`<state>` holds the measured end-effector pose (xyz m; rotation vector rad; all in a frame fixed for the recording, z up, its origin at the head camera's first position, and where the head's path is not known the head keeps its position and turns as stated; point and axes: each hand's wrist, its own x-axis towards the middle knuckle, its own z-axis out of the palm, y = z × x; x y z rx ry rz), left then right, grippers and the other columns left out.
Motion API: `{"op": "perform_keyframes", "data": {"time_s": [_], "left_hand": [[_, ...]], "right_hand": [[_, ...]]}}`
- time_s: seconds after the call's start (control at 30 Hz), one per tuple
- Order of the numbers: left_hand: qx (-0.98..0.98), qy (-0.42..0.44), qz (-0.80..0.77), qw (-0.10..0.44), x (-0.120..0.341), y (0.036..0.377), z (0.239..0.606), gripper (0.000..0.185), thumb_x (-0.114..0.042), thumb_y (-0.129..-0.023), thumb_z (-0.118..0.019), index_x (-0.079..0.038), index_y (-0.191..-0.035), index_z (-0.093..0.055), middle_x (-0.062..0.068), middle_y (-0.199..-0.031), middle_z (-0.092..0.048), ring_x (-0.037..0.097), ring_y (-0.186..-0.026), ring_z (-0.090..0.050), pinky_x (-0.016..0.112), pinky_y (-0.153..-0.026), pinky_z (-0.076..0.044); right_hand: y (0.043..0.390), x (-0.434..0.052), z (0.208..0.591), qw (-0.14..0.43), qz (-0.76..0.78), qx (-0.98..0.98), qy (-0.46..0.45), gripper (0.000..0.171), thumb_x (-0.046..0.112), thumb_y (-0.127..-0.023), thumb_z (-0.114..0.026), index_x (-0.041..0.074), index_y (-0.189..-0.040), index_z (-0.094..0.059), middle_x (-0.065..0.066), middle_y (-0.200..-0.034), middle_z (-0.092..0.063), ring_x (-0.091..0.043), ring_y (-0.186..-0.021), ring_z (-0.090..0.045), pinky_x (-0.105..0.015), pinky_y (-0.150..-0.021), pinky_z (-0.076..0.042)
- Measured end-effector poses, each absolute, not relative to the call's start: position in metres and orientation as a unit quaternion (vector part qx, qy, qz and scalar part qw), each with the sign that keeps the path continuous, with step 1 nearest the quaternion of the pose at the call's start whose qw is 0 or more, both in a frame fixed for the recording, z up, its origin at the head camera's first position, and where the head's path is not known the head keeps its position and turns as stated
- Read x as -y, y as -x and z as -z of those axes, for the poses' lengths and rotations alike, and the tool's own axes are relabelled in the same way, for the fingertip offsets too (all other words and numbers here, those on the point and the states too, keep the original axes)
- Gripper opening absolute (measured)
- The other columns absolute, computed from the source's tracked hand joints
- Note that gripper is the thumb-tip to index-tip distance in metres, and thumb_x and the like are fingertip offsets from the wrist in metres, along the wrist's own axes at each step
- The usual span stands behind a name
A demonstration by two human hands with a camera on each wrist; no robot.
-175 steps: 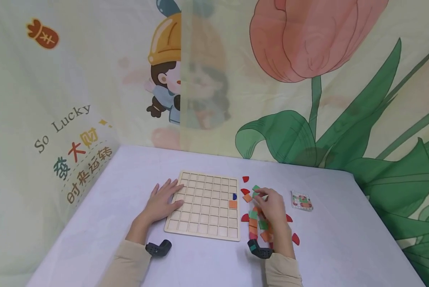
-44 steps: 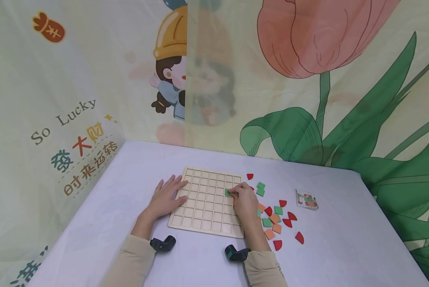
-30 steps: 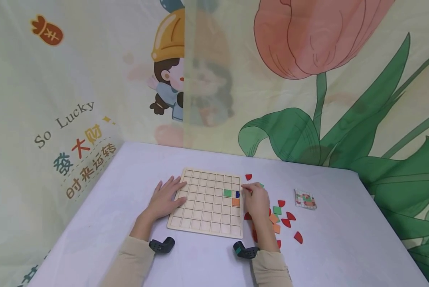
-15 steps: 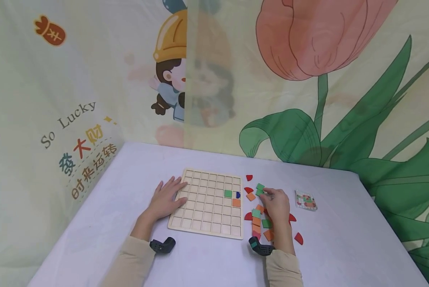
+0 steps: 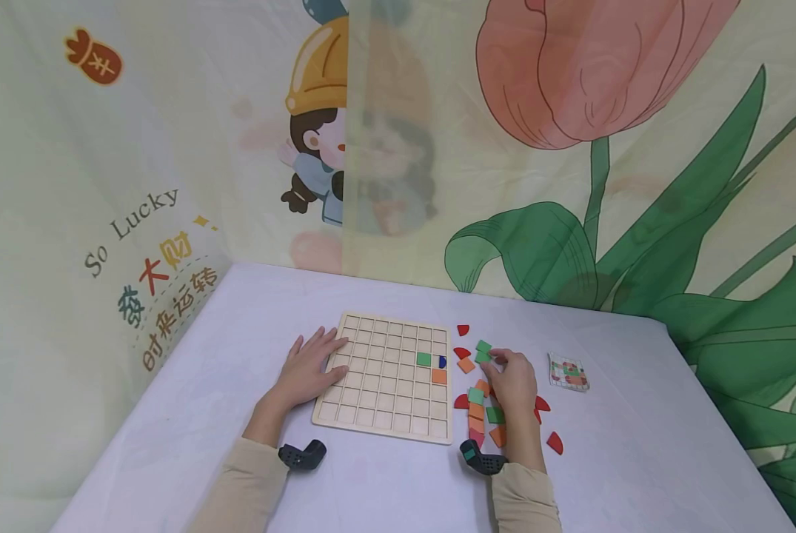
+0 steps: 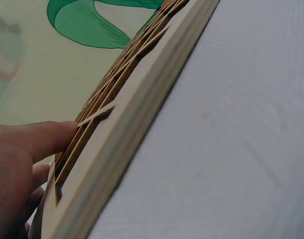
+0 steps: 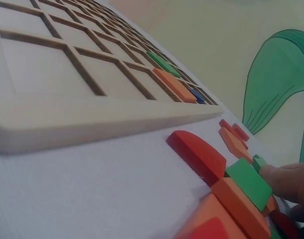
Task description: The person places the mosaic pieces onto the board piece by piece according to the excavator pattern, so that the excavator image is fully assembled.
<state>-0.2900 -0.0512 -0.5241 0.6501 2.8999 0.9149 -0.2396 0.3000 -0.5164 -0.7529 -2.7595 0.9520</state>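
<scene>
The right hand (image 5: 514, 381) has its grip pinched on a green tile (image 5: 483, 356) beside the wooden board (image 5: 378, 392).

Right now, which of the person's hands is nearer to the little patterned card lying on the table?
The right hand. It rests among the loose coloured tiles just left of the patterned card. The left hand lies flat on the far-left edge of the wooden grid board, well away.
</scene>
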Motion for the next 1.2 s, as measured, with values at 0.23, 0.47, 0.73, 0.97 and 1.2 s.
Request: {"op": "perform_keyframes", "data": {"time_s": [0.23, 0.47, 0.73, 0.97, 1.2], "left_hand": [[-0.933, -0.211, -0.290, 0.014, 0.051, 0.289, 0.523, 0.057, -0.037, -0.089, -0.060, -0.011, -0.138, -0.049, 0.015, -0.153, -0.033, 0.035, -0.145, -0.020, 0.059, -0.117, -0.004], [-0.934, -0.208, -0.291, 0.014, 0.050, 0.289, 0.523, 0.057, -0.036, -0.089, -0.060, -0.011, -0.138, -0.049, 0.015, -0.153, -0.033, 0.035, -0.145, -0.020, 0.058, -0.117, -0.004], [-0.935, -0.208, -0.287, 0.017, 0.050, 0.289, 0.523, 0.057, -0.038, -0.089, -0.060, -0.011, -0.139, -0.049, 0.015, -0.153, -0.033, 0.035, -0.145, -0.019, 0.059, -0.117, -0.004], [-0.934, -0.211, -0.286, 0.012, 0.050, 0.289, 0.522, 0.057, -0.037, -0.089, -0.060, -0.011, -0.138, -0.049, 0.015, -0.153, -0.033, 0.036, -0.145, -0.020, 0.060, -0.117, -0.005], [-0.935, -0.208, -0.287, 0.012, 0.050, 0.288, 0.521, 0.058, -0.040, -0.089, -0.059, -0.011, -0.138, -0.049, 0.015, -0.153, -0.033, 0.035, -0.145, -0.020, 0.059, -0.117, -0.004]], "right_hand": [[0.239, -0.299, 0.516, 0.060, -0.319, 0.911, 0.255, 0.039, 0.024, -0.089, -0.067, 0.007, -0.123, -0.061, -0.017, -0.118, -0.056, -0.031, -0.110, -0.050, -0.047, -0.100, -0.048], [0.239, -0.299, 0.514, 0.054, -0.337, 0.900, 0.273, 0.039, 0.025, -0.086, -0.069, 0.008, -0.120, -0.059, -0.014, -0.116, -0.061, -0.028, -0.105, -0.054, -0.042, -0.093, -0.052], [0.239, -0.297, 0.514, 0.062, -0.355, 0.889, 0.284, 0.036, 0.024, -0.085, -0.071, 0.011, -0.115, -0.058, -0.012, -0.111, -0.064, -0.026, -0.100, -0.056, -0.038, -0.089, -0.055], [0.239, -0.289, 0.505, 0.077, -0.391, 0.873, 0.281, 0.031, 0.027, -0.088, -0.067, 0.011, -0.114, -0.058, -0.013, -0.111, -0.063, -0.025, -0.095, -0.055, -0.025, -0.071, -0.055], [0.241, -0.261, 0.503, 0.048, -0.421, 0.891, 0.164, 0.027, 0.026, -0.088, -0.067, 0.018, -0.113, -0.068, -0.005, -0.102, -0.064, -0.020, -0.087, -0.050, -0.017, -0.056, -0.045]]}}
